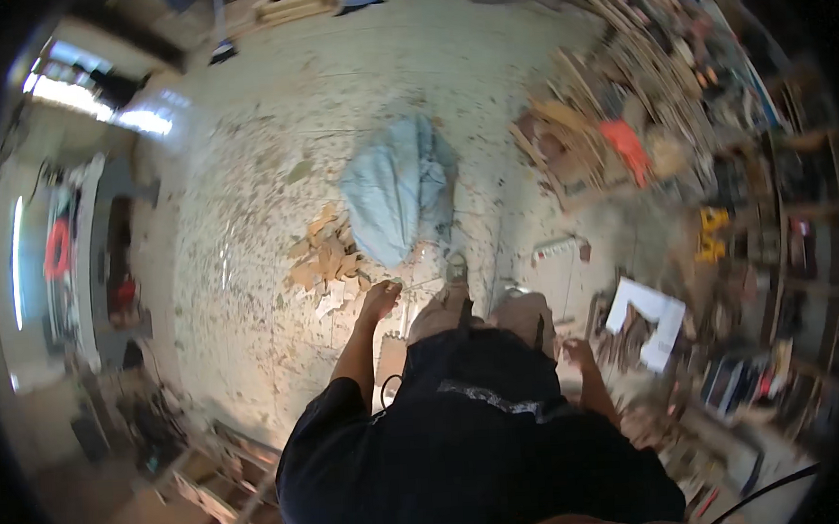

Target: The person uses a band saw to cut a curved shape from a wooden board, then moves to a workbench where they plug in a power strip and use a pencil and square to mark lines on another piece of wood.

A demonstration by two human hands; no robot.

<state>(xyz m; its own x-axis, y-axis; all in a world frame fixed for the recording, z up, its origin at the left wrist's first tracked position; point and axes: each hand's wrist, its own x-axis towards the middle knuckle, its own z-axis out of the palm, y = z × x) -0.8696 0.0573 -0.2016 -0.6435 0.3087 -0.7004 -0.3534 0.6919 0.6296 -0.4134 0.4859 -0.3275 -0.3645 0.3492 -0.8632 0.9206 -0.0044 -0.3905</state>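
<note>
My left hand [383,297] is held out beside my left leg, near a heap of tan paper-like scraps [324,253]; its fingers are curled, and what they may hold is too small to make out. My right hand [576,351] hangs by my right leg, fingers loosely bent and apart, with nothing visible in it. Just beyond my shoe [456,271], a large crumpled light-blue sheet or sack [392,187] lies on the dusty floor [224,149], alongside the scraps.
Piled wood offcuts [619,81] with an orange item [627,147] line the right, above a power strip [556,250] and cut white board [665,334]. Cluttered shelving [805,204] stands far right, a workbench or machine [101,250] left, a wooden frame [218,486] lower left.
</note>
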